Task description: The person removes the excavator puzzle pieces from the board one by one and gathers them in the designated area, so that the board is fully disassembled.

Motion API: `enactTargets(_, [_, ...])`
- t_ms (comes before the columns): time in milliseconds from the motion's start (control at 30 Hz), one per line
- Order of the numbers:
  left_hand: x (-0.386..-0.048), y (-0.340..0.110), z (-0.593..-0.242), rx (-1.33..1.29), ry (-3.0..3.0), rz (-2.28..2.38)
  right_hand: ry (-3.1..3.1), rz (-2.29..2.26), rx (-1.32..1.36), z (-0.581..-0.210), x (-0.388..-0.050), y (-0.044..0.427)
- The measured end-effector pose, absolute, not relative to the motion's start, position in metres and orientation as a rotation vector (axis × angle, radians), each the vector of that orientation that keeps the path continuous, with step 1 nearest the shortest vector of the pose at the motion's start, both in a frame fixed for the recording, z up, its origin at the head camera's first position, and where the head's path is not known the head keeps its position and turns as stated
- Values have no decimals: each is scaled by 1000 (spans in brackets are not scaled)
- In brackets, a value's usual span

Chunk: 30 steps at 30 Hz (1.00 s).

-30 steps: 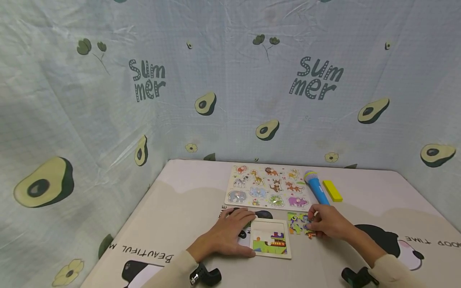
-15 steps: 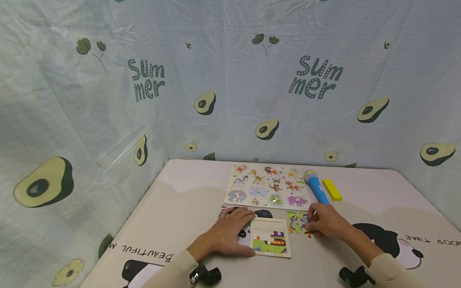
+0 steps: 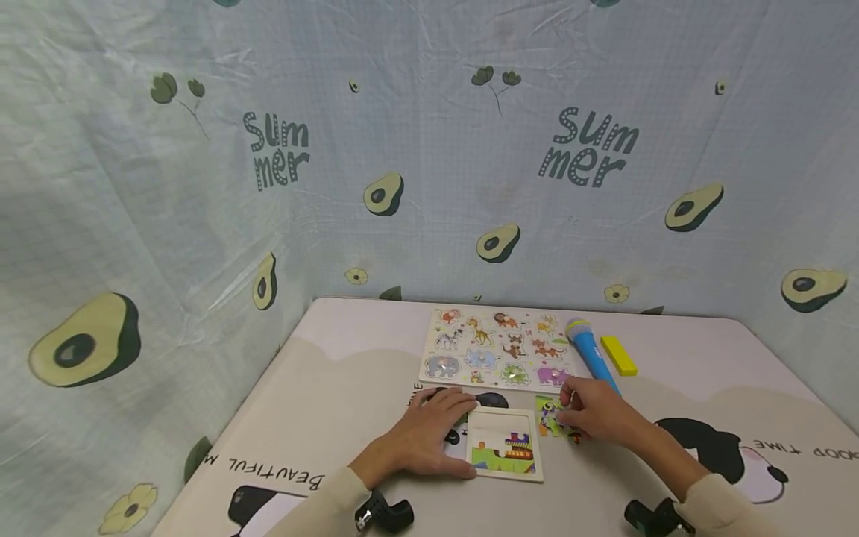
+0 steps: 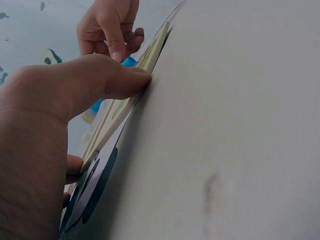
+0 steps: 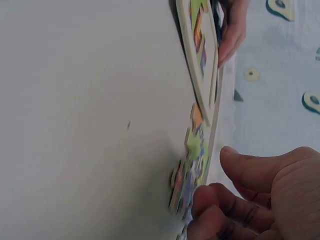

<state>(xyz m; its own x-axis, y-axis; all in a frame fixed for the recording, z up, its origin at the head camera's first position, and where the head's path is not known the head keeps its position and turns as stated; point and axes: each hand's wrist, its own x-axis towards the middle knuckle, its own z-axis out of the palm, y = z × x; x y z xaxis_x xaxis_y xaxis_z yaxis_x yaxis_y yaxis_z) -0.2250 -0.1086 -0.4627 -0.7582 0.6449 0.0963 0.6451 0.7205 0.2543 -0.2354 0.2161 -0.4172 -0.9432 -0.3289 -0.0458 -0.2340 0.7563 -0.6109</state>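
Note:
A shallow wooden puzzle tray (image 3: pixel 505 418) lies on the table with several colored pieces fitted along its lower and right parts. My left hand (image 3: pixel 429 432) holds its left side; in the left wrist view the thumb (image 4: pixel 122 82) presses the near edge, and a fingertip touches farther along. Loose jigsaw pieces (image 3: pixel 546 424) lie close together just right of the tray. Over them is my right hand (image 3: pixel 600 410), which partly covers them. In the right wrist view its thumb (image 5: pixel 250 170) and bent index finger stand apart beside the pieces (image 5: pixel 192 170), with nothing seen between them.
Behind the tray lies a wooden animal puzzle board (image 3: pixel 499 349) with its animals in place. A blue toy microphone (image 3: pixel 592 354) and a yellow block (image 3: pixel 619 356) lie to its right. A printed curtain (image 3: pixel 429 149) hangs at the table's far edge.
My right hand has shifted left over the loose pieces and now covers more of them. The left hand and the tray have stayed in place.

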Motion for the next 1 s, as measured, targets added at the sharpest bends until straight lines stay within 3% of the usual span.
enactTargets(333, [-224,-108,-464,-1090,-2924,-455,2736,-896,-664,-410,-228,183])
enactTargets(1000, [-227,-109,-465,-1089,-2920,-446,2678,-657,-648,-413,-222,154])
